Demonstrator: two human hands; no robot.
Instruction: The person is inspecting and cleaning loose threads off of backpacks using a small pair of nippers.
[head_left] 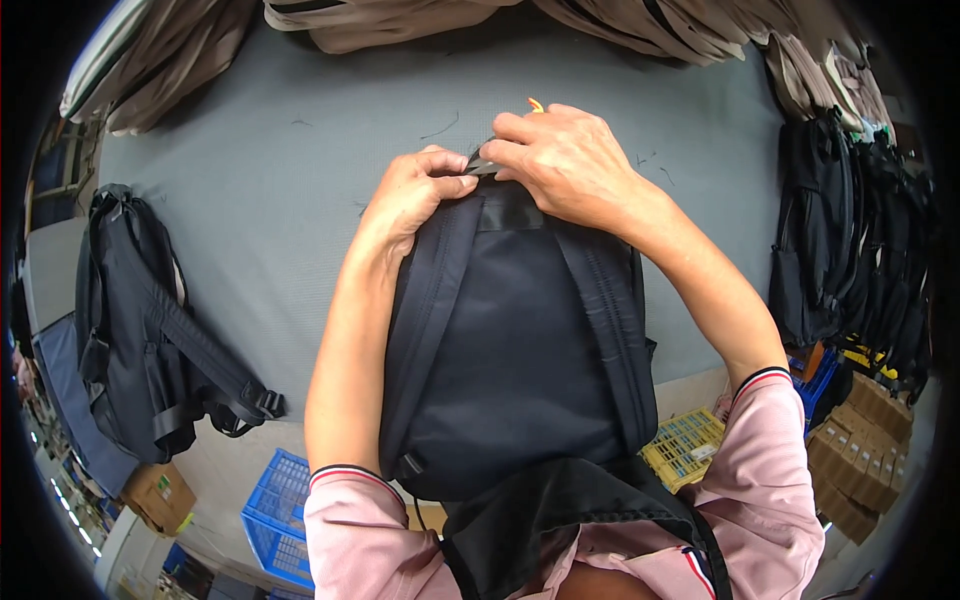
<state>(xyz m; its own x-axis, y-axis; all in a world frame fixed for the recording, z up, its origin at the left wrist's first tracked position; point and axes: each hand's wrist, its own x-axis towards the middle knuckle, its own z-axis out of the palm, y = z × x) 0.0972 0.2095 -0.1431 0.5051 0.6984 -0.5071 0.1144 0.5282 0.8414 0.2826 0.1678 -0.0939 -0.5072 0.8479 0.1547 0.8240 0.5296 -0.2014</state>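
A black backpack [530, 330] lies on the grey table with its two padded shoulder straps facing up and its top edge away from me. At that top edge, my left hand [412, 190] is closed, thumb and fingers pinching the dark fabric by the carry loop. My right hand [562, 160] is closed just beside it, around what looks like a pair of thread snips [536, 105]. Their yellow-orange end sticks out beyond the knuckles. A greyish, shiny tip shows between the two hands, touching or very near the fabric. The fingers cover most of the tool.
Loose thread bits lie on the grey table [270, 200]. Brown fabric bags [400, 22] are heaped along its far edge. One black backpack [135, 320] hangs over the left edge; several more [815, 230] stand at the right. Below are a blue crate [278, 510], yellow crate [685, 445] and cartons [860, 450].
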